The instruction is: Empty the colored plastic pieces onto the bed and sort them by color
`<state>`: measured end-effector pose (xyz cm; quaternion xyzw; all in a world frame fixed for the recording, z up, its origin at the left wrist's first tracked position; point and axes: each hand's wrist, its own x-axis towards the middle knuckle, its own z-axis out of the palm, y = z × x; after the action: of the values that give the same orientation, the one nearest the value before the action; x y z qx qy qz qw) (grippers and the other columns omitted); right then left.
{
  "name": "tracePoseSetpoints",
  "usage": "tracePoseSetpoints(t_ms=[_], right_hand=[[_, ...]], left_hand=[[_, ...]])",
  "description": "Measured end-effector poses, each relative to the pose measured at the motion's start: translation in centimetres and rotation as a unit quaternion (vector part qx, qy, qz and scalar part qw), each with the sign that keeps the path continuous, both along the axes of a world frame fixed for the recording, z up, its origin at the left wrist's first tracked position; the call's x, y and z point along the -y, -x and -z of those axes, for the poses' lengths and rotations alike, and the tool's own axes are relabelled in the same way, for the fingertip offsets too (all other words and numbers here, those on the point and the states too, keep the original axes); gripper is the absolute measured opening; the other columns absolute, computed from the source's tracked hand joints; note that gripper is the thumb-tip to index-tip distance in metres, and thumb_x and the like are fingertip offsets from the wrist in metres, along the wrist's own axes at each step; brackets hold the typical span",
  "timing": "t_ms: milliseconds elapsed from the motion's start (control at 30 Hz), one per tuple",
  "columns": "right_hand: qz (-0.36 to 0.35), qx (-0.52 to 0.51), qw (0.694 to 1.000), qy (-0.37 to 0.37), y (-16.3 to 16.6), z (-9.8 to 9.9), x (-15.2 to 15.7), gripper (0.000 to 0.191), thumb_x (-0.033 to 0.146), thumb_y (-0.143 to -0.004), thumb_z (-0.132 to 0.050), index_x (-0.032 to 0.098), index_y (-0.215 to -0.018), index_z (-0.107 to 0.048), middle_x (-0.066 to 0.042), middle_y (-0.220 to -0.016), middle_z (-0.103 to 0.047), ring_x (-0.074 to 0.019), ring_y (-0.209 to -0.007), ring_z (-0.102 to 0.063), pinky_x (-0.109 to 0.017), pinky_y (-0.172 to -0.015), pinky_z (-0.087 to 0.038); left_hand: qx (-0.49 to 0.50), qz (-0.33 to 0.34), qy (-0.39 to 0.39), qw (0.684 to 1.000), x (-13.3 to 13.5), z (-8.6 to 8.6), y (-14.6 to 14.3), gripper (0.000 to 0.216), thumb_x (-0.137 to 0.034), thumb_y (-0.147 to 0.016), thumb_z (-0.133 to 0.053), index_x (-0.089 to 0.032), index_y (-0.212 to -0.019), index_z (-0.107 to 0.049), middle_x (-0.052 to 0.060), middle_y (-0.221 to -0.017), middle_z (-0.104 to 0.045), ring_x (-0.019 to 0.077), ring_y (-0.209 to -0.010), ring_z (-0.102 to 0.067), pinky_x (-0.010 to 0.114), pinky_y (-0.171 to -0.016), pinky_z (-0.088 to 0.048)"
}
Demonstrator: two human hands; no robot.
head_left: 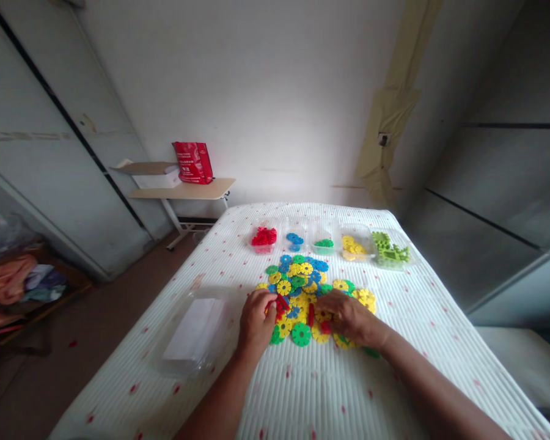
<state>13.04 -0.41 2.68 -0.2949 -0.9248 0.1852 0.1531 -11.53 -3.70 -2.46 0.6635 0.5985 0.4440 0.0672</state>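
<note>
A loose pile of yellow, green and blue notched plastic discs (301, 334) lies on the bed-like surface, with some red plastic pieces among them. At the pile's left side, my left hand (255, 321) is closed around several red plastic pieces (282, 304). My right hand (348, 316) reaches into the pile from the right, fingers bent down and pinched at a narrow upright red plastic piece (311, 315). Another red piece (325, 327) lies under that hand. My right palm and wrist hide part of the pile.
Beyond the pile stand clear tubs of red pieces (263, 237), blue discs (295, 240), green discs (323, 244), yellow discs (354, 245) and light green pieces (389, 249). A clear plastic container (197, 330) with white paper lies left. A side table (192, 190) holds a red bag (193, 162).
</note>
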Motion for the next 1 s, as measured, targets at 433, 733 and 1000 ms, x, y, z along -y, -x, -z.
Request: tracePoseSetpoints(t_ms=[433, 733, 1000], right_hand=[[0.123, -0.033, 0.992, -0.007, -2.3, -0.1, -1.1, 0.012, 0.018, -0.080, -0.051, 0.020, -0.085, -0.062, -0.003, -0.082, -0.058, -0.0140, -0.072, -0.056, -0.024, -0.064, -0.045], [0.220, -0.055, 0.970, -0.090, -3.6, 1.1, -2.0, 0.018, 0.021, -0.081, -0.045, 0.019, -0.089, -0.062, -0.006, -0.087, -0.060, -0.0158, -0.074, -0.059, -0.027, -0.068, -0.048], [0.119, 0.058, 0.991, -0.033, -1.1, -0.7, 0.4, 0.014, 0.017, -0.080, -0.050, 0.021, -0.070, -0.059, -0.001, -0.074, -0.061, -0.0119, -0.065, -0.056, -0.021, -0.057, -0.038]], left_hand=[[0.000, -0.005, -0.004, 1.000, -0.1, -0.1, 0.0, 0.019, -0.012, -0.075, -0.046, -0.021, -0.079, -0.063, 0.004, -0.090, -0.064, 0.0181, -0.089, -0.060, 0.034, -0.084, -0.049], [0.005, -0.005, -0.004, 1.000, -0.1, 0.2, 0.1, 0.018, -0.012, -0.075, -0.047, -0.020, -0.079, -0.062, 0.005, -0.090, -0.063, 0.0181, -0.089, -0.059, 0.034, -0.084, -0.048], [0.007, -0.009, 0.002, 1.000, -0.1, 0.4, 0.1, 0.018, -0.012, -0.075, -0.047, -0.020, -0.079, -0.063, 0.004, -0.091, -0.063, 0.0175, -0.090, -0.059, 0.033, -0.085, -0.048]])
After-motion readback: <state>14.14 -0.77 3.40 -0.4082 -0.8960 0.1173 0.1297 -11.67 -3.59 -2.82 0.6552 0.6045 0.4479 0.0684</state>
